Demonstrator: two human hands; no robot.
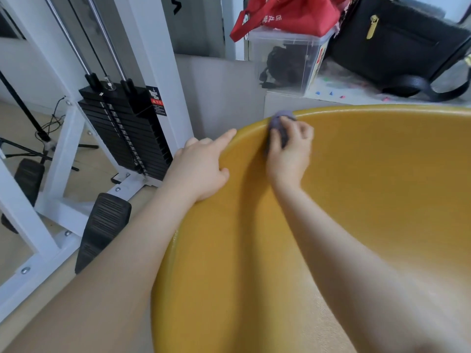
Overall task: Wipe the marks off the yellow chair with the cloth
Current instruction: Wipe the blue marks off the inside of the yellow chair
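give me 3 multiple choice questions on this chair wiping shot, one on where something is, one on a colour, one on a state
1. Where is the cloth pressed?
A. on the upper rim of the chair
B. on the floor
C. on the weight stack

2. What colour is the bag on top of the clear plastic box?
A. green
B. red
C. white

3. What is the left hand doing?
A. holding the cloth
B. hanging in the air away from the chair
C. resting on the chair's edge

Answers:
1 A: the right hand pushes the cloth against the curved top rim of the yellow chair.
2 B: the bag sitting on the clear plastic box is red.
3 C: the left hand lies on the chair's edge, fingers along the rim, with no cloth in it.
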